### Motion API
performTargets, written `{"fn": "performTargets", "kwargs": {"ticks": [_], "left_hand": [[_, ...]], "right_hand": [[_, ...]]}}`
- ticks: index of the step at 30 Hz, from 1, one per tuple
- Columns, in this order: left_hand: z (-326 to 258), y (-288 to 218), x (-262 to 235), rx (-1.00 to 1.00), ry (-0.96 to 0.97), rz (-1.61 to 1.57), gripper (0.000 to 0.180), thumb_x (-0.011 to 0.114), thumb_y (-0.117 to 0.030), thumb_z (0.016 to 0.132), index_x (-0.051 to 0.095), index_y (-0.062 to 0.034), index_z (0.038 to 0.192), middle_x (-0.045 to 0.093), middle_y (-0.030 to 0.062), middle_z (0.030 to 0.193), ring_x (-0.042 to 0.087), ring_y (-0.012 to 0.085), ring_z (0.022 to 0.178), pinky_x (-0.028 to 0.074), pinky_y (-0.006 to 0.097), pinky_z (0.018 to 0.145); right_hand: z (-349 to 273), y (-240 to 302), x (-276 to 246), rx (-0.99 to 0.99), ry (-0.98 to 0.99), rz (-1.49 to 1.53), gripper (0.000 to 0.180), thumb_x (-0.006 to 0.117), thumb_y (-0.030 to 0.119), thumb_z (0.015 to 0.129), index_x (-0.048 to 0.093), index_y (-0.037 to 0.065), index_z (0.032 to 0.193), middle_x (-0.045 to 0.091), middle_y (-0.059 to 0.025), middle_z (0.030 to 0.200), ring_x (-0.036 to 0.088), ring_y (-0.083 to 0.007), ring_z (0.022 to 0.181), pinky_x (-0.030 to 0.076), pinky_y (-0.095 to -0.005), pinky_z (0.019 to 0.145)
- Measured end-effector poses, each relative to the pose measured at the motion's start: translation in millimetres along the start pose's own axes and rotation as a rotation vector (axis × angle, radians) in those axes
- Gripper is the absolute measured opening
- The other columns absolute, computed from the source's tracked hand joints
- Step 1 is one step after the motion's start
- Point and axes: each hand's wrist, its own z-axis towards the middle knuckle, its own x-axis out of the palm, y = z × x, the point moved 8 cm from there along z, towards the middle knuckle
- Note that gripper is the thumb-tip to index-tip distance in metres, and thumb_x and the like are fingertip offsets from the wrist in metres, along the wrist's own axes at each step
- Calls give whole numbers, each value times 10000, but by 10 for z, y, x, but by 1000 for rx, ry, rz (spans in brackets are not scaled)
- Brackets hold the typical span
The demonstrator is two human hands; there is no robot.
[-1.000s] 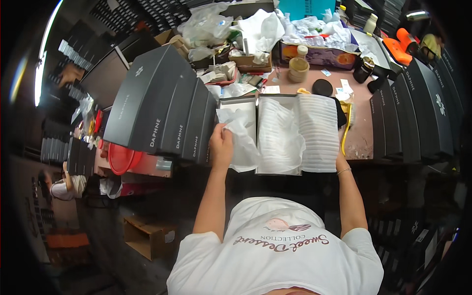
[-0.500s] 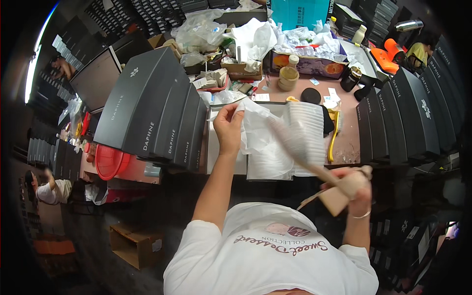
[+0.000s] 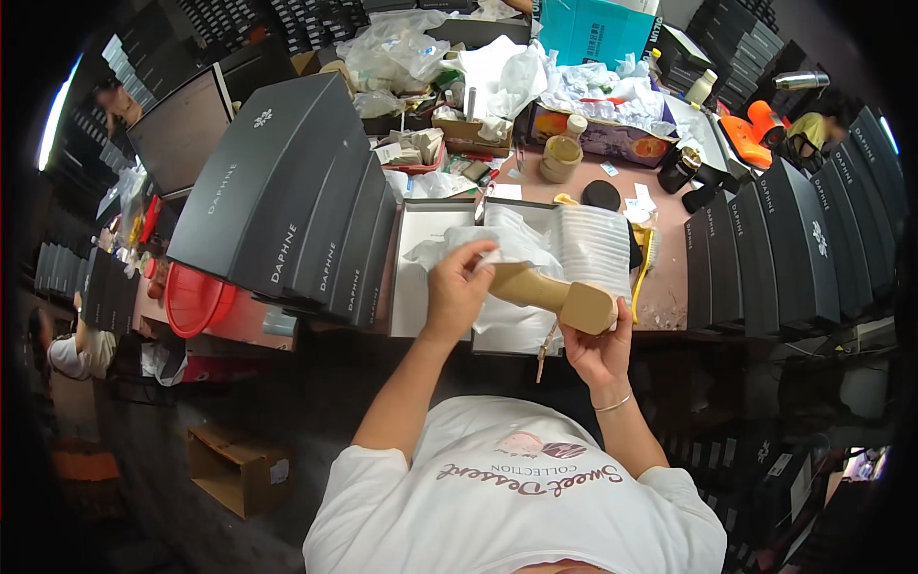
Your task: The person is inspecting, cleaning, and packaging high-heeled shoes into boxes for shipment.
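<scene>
My right hand (image 3: 601, 352) holds a tan block-heeled shoe (image 3: 553, 295) by its heel, just above the near edge of an open shoe box (image 3: 413, 277). My left hand (image 3: 457, 287) grips white tissue paper (image 3: 497, 244) against the front part of the shoe. Crumpled tissue lines the open box, and its ribbed white half (image 3: 595, 251) lies to the right. The toe of the shoe is hidden by paper and my left hand.
A slanted row of black shoe boxes (image 3: 287, 210) stands at left, another row (image 3: 794, 249) at right. A red basin (image 3: 196, 298) sits lower left. The desk's far side holds plastic bags (image 3: 397, 53), a jar (image 3: 559, 158), an orange item (image 3: 755, 129). A cardboard box (image 3: 239, 467) lies on the floor.
My right hand brought the tan shoe up from below the desk edge to the box. My left hand came down from the paper onto the shoe's front.
</scene>
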Motion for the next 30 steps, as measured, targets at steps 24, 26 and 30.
{"fn": "performTargets", "kwargs": {"ticks": [24, 26, 30], "left_hand": [[-1036, -964, 830, 710, 298, 91, 383, 702, 20, 662, 665, -18, 1041, 599, 72, 739, 570, 209, 555, 463, 296, 484], [-1081, -867, 912, 702, 337, 181, 343, 707, 18, 669, 664, -14, 1007, 604, 76, 746, 564, 219, 542, 466, 295, 478], [-1078, -576, 377, 447, 267, 7, 468, 718, -245, 816, 558, -39, 1204, 615, 96, 1033, 612, 214, 841, 508, 343, 745]], "right_hand": [[424, -202, -82, -331, 158, -773, 492, 464, 282, 952, 396, 30, 1369, 486, -153, 1340, 504, -268, 1208, 388, -360, 1037], [493, -297, -133, -330, 159, -827, 490, 472, 262, 944, 399, 24, 1367, 486, -161, 1338, 502, -270, 1210, 386, -360, 1038], [459, -354, -164, -282, 175, -888, 487, 488, 223, 930, 403, 13, 1362, 486, -175, 1334, 498, -276, 1215, 383, -359, 1040]]}}
